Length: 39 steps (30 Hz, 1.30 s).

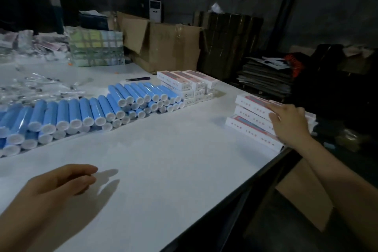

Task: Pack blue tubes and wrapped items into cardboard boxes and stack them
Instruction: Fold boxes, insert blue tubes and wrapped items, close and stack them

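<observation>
The right hand (pixel 290 124) lies with straight fingers (pixel 275 108) spread a little on top of a stack of white boxes (pixel 253 116) at the bench's right edge; it presses or rests on the top box, with no finger curled round it. The stack is three deep. Each box is long and flat, and its long axis runs from under the fingers away to the left and far side.

The left hand (pixel 55 186) hovers low over bare bench (pixel 163 159), holding nothing. Its fingers are loosely curled and close together, the tips pointing right, and their shadow falls just beyond them.

Beyond the left fingers, well apart from them, the blue tubes (pixel 81 112) lie on their sides in a long heap several layers high. Their white capped ends face the person, their long axes running away toward the far left. The heap stretches from the left edge of view toward the right fingers but stops well short of them.

At the far right end of the tubes, touching or just beside them, stands a second block of white boxes (pixel 184 84), three across and about three high, ends toward the person.

Past the tubes lie clear wrapped items (pixel 36 88) in a loose pile. Farther off sits a large open carton (pixel 161 45), its contents hidden, and a taped bundle (pixel 96 47) to its left.
</observation>
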Each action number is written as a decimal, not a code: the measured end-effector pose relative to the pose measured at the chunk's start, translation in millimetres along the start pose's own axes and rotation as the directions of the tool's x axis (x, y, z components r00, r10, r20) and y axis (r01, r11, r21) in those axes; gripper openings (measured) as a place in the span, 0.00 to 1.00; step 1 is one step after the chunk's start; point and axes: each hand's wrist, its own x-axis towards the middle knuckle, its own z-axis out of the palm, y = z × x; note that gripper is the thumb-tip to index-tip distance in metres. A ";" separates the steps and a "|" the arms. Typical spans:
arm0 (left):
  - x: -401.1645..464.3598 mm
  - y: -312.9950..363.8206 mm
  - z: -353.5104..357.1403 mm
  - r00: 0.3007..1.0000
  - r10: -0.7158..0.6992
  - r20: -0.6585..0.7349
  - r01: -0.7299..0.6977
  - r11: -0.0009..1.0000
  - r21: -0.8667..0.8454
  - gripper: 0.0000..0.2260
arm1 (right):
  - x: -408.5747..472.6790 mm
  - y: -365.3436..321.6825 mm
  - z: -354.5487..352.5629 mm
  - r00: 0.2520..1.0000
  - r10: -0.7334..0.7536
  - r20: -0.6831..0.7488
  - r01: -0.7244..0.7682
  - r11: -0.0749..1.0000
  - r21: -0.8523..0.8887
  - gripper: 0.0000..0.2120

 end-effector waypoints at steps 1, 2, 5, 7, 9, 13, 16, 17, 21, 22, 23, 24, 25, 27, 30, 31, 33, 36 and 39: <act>0.9 -0.4 -0.8 1.000 -0.009 0.003 0.009 1.000 0.015 0.13 | 0.3 0.6 1.5 1.000 0.003 0.018 -0.003 1.000 -0.010 0.20; 2.3 0.1 -0.1 1.000 -0.013 -0.015 0.013 1.000 -0.006 0.12 | 1.9 -0.3 0.5 1.000 0.006 0.031 -0.006 1.000 -0.003 0.20; 6.5 -0.5 -0.9 0.997 -0.035 -0.068 0.033 0.999 -0.020 0.10 | 4.7 -2.4 -7.9 0.995 0.016 0.098 -0.015 1.000 -0.008 0.20; 6.0 1.5 1.3 0.996 -0.026 -0.082 0.024 0.999 -0.021 0.12 | 3.5 -7.4 -14.9 0.994 -0.004 0.108 0.012 0.997 -0.074 0.20; 1.1 7.5 5.6 0.995 0.000 -0.102 -0.003 1.000 -0.031 0.13 | -1.1 -25.7 -21.1 0.996 -0.083 0.017 0.083 0.996 -0.031 0.19; -7.7 19.2 11.3 0.985 0.070 -0.157 -0.075 0.997 -0.025 0.12 | -23.5 -117.2 -27.7 0.894 -0.416 -0.166 0.448 0.840 0.305 0.13; -15.3 26.3 12.4 0.986 0.094 -0.138 -0.094 0.996 0.005 0.11 | -54.2 -205.1 -27.7 0.728 -0.645 -0.233 0.668 0.592 0.450 0.09; -17.2 27.6 12.2 0.987 0.099 -0.129 -0.099 0.995 0.012 0.11 | -65.9 -231.7 -25.1 0.680 -0.694 -0.237 0.701 0.520 0.489 0.09; -19.5 29.4 9.7 0.988 0.114 -0.105 -0.108 0.992 0.069 0.12 | -105.7 -313.0 0.0 0.519 -0.839 -0.163 0.742 0.347 0.574 0.10; -19.1 29.1 9.1 0.988 0.114 -0.101 -0.106 0.991 0.081 0.12 | -113.1 -326.9 7.8 0.481 -0.866 -0.139 0.746 0.321 0.583 0.10; -18.6 28.2 8.9 0.989 0.114 -0.097 -0.106 0.991 0.088 0.12 | -120.5 -338.1 16.1 0.452 -0.885 -0.114 0.746 0.304 0.593 0.10; -18.4 27.6 8.8 0.989 0.112 -0.096 -0.104 0.991 0.088 0.12 | -125.9 -346.8 24.0 0.431 -0.898 -0.083 0.740 0.299 0.602 0.10; -17.6 26.7 8.8 0.990 0.110 -0.093 -0.102 0.991 0.084 0.11 | -130.7 -352.7 31.4 0.408 -0.912 -0.042 0.738 0.302 0.603 0.11; -15.1 25.0 9.2 0.992 0.102 -0.080 -0.095 0.992 0.088 0.10 | -136.2 -356.6 43.1 0.348 -0.936 0.042 0.759 0.308 0.574 0.10; -11.7 22.6 10.2 0.992 0.104 -0.065 -0.098 0.991 0.096 0.10 | -135.7 -354.9 51.5 0.323 -0.945 0.051 0.780 0.297 0.551 0.12; -11.0 22.4 10.5 0.993 0.105 -0.061 -0.099 0.991 0.089 0.10 | -134.7 -354.3 53.5 0.329 -0.944 0.040 0.783 0.296 0.547 0.12; -10.5 22.7 10.6 0.994 0.096 -0.053 -0.092 0.993 0.080 0.09 | -133.4 -355.2 58.0 0.331 -0.943 0.021 0.792 0.290 0.537 0.13; -12.2 25.1 10.8 0.996 0.078 -0.044 -0.075 0.994 0.078 0.09 | -131.2 -357.1 64.2 0.304 -0.953 0.007 0.811 0.262 0.522 0.14; -15.6 34.4 2.0 0.997 0.051 -0.051 -0.049 0.998 0.039 0.08 | -130.6 -354.1 64.8 0.296 -0.955 -0.021 0.808 0.239 0.539 0.10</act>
